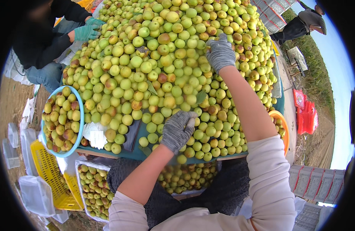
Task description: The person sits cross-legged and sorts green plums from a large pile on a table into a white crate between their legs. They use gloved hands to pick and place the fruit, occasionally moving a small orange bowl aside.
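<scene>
A big heap of green and brown-blotched jujubes (145,68) covers the table before me. My left hand (178,131), in a grey knit glove, is curled low over the near edge of the heap. Its fingers hide whatever may be inside. Farther up the heap, my right hand (222,53) in a matching glove reaches in with its fingertips among the fruit. Whether it grips one is not visible. A loose green leaf (201,97) lies between the hands. Below the table edge, between my knees, sits a container of jujubes (189,176).
A blue-rimmed basket (82,115) of jujubes stands at left, beside a dark flat object (132,135). An orange basket (285,130) is at right. Yellow crates (44,173) and a lined box (79,184) stand low left. A co-worker's green-gloved hands (87,30) touch the heap.
</scene>
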`<state>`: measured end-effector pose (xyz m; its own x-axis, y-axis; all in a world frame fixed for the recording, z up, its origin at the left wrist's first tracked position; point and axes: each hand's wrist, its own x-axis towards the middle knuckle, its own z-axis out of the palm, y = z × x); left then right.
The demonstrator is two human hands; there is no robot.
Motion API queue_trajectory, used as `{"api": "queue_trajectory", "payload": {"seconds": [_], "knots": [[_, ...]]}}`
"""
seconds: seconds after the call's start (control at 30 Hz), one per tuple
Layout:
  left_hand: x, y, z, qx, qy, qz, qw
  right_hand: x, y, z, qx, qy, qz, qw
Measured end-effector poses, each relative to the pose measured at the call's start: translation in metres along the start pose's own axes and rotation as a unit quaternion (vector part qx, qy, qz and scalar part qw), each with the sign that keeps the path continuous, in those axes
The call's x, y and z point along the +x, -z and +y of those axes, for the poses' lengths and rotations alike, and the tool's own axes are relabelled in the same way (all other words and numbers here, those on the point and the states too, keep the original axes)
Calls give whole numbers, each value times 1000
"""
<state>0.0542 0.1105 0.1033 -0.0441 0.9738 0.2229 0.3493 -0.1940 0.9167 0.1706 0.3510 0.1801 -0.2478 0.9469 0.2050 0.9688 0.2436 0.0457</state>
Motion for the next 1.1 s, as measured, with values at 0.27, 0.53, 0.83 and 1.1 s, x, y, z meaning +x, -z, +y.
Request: {"api": "queue_trajectory", "payload": {"seconds": [0.27, 0.53, 0.83, 1.1], "knots": [[-4, 2, -4, 10, 14, -3, 1000, 32, -36, -22, -261, 54, -35, 963], [1, 1, -12, -33, 40, 37, 998, 23, -39, -13, -225, 39, -3, 974], [3, 8, -12, 60, -9, 28, 998, -140, 28, 44, 384, -78, -35, 919], [-27, 14, 4, 48, -69, 64, 994, -439, -11, 11, 390, -202, -343, 830]]}}
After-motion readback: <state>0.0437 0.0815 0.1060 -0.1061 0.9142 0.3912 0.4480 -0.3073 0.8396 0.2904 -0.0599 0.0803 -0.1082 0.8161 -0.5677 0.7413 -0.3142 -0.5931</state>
